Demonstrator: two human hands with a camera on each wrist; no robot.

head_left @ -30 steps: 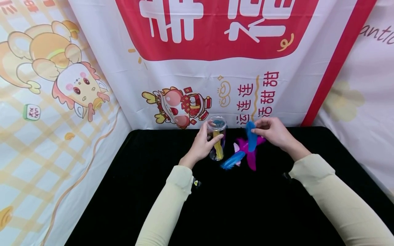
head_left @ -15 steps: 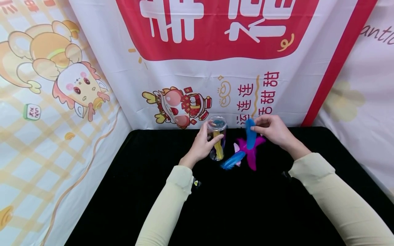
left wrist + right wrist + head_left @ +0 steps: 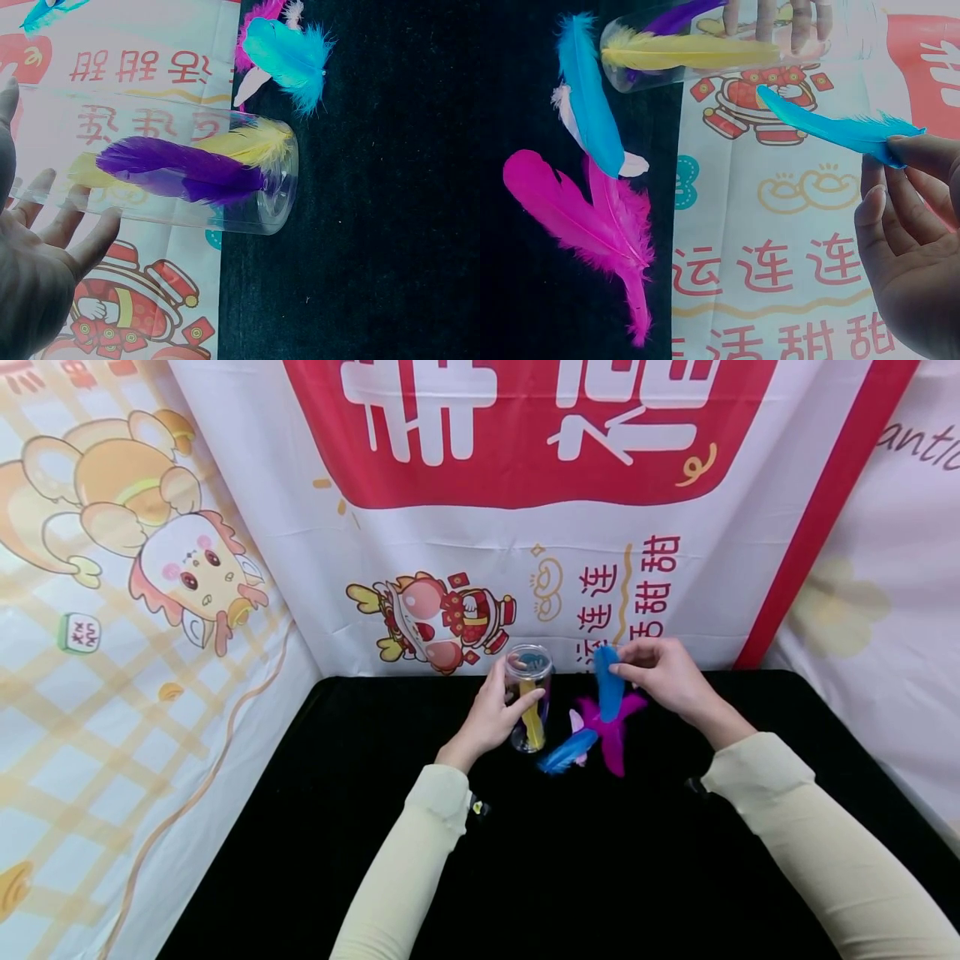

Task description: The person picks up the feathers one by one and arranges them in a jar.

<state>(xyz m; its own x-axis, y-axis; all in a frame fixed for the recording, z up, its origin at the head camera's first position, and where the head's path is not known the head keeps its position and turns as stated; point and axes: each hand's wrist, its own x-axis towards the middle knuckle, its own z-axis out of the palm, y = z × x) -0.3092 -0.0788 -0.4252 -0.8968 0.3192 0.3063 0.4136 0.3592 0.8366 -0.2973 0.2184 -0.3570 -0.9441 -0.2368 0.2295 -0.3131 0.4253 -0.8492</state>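
Jar (image 3: 529,667) gripped in left hand (image 3: 491,712), best kept steady; blue feather (image 3: 608,692) pinched near one end in right hand (image 3: 666,678); I'd pinch lightly, avoid creasing

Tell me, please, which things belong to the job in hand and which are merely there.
Job in hand:
clear jar in the left hand
purple feather, yellow feather inside it
blue feather in the right hand
probably the loose magenta feathers, second blue feather, pale pink feather

Merely there:
black table
printed backdrop

Feathers (image 3: 697,52) in jar (image 3: 180,216), pile (image 3: 615,225) right — on table (image 3: 525,868), banner (image 3: 465,539) behind
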